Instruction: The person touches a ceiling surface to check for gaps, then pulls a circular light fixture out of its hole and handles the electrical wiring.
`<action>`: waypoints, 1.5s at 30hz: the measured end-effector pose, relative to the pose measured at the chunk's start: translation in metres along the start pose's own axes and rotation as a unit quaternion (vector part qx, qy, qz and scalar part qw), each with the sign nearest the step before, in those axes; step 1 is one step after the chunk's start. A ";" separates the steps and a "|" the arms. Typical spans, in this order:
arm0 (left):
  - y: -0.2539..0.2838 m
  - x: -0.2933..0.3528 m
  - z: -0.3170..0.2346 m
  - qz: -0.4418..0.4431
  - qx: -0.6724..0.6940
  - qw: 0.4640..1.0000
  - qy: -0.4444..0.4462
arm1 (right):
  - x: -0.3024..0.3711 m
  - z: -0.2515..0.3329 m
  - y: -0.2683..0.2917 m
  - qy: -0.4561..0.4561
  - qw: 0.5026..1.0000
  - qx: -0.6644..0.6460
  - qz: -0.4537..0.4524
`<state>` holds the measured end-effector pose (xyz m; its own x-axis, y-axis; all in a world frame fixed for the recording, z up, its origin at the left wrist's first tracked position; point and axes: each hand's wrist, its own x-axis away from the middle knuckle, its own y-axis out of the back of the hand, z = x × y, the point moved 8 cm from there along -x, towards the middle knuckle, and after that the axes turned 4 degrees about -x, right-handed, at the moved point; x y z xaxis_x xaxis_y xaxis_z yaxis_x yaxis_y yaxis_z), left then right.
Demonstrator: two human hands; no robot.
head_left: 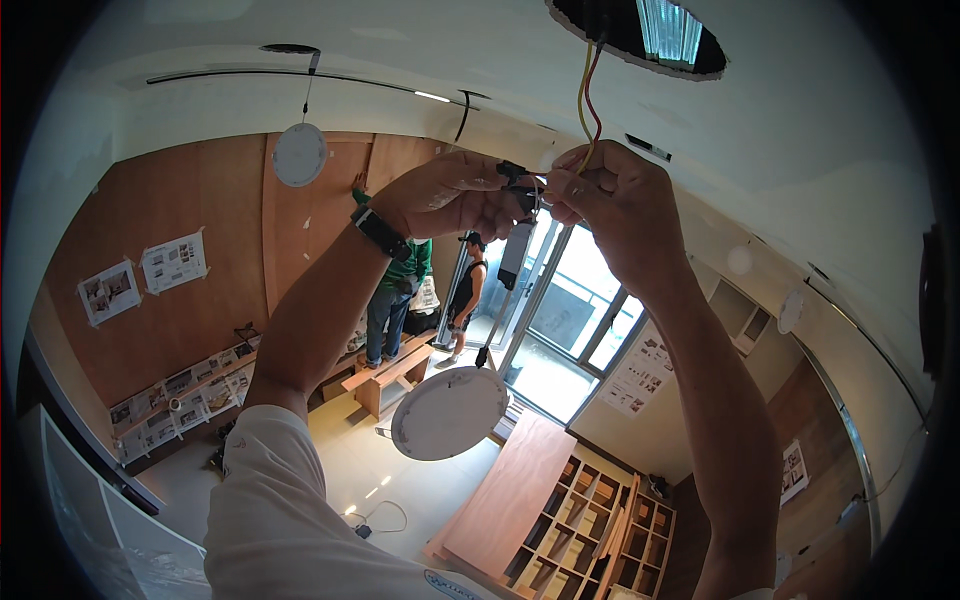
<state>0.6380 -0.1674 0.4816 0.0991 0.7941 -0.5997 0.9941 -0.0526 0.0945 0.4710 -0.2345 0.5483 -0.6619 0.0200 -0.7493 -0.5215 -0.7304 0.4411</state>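
Both of my hands are raised close to the ceiling. Red and yellow wires [597, 88] come down out of a rough-edged ceiling hole [697, 45] to my right hand [632, 208], whose thumb and fingers are closed on their lower ends. My left hand [450, 193], with a black band on the wrist, is closed around a small black connector [513, 172] at its fingertips. Below the hands hangs a slim driver box [515, 255], white and black. From its cable a round white panel light [450, 413] dangles, tilted. The fingers partly hide the wire ends.
Another round panel light [300, 155] hangs from the ceiling at the left. Two people stand farther off; one, in a green top [405, 270], is on a wooden bench [390, 375]. Pale boards [510, 490] and wooden shelving [575, 515] are below. A cable [385, 520] lies on the floor.
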 end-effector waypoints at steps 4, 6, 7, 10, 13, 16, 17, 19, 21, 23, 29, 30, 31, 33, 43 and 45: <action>-0.005 -0.007 0.004 0.019 0.007 0.999 0.044 | 0.001 -0.001 0.003 0.003 1.000 0.005 0.007; -0.007 -0.010 0.001 0.024 0.001 0.999 0.037 | 0.001 0.001 0.002 0.002 1.000 0.005 0.012; -0.008 -0.012 -0.002 0.031 -0.002 0.999 0.026 | 0.002 0.002 0.001 -0.001 1.000 0.005 0.013; -0.016 -0.019 -0.012 0.052 -0.009 0.999 0.014 | 0.003 0.002 0.004 -0.002 1.000 0.002 0.010; -0.008 -0.024 -0.021 0.028 -0.020 0.999 -0.009 | 0.001 0.001 0.002 -0.001 1.000 0.006 0.021; -0.003 -0.027 -0.032 -0.062 -0.101 0.992 -0.050 | 0.000 0.000 0.006 0.001 1.000 0.013 0.024; -0.003 -0.026 -0.037 -0.101 -0.139 0.983 -0.064 | 0.000 0.000 0.007 0.002 1.000 0.013 0.025; -0.006 -0.021 -0.041 -0.093 -0.110 0.987 -0.072 | 0.002 0.001 0.011 -0.004 0.999 0.038 0.004; -0.006 -0.011 -0.041 -0.096 -0.083 0.989 -0.073 | 0.001 -0.001 0.011 -0.003 0.999 0.039 -0.005; -0.008 -0.003 -0.037 -0.105 -0.057 0.991 -0.067 | 0.001 -0.003 0.008 0.004 1.000 0.020 -0.009; -0.012 0.012 -0.025 -0.142 -0.035 0.987 -0.063 | 0.004 -0.003 0.008 0.024 0.999 -0.010 -0.032; -0.010 0.014 -0.024 -0.151 -0.035 0.985 -0.077 | 0.005 -0.003 0.007 0.031 0.999 -0.011 -0.036; -0.008 0.016 -0.022 -0.159 -0.035 0.982 -0.091 | 0.005 -0.003 0.007 0.037 0.998 -0.012 -0.039; -0.006 0.017 -0.018 -0.172 -0.029 0.979 -0.109 | 0.006 -0.004 0.007 0.047 0.997 -0.012 -0.052; -0.029 0.035 -0.029 -0.338 -0.202 0.886 -0.246 | 0.008 -0.006 0.006 0.106 0.985 0.050 -0.124; -0.041 0.039 -0.042 -0.359 -0.342 0.820 -0.285 | 0.007 -0.003 0.005 0.114 0.983 0.083 -0.118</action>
<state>0.5990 -0.1089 0.4883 -0.3030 0.0483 -0.9518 0.5668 0.8120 -0.1392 0.4653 -0.2401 0.5440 -0.3838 0.0094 -0.9234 -0.7397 -0.6017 0.3013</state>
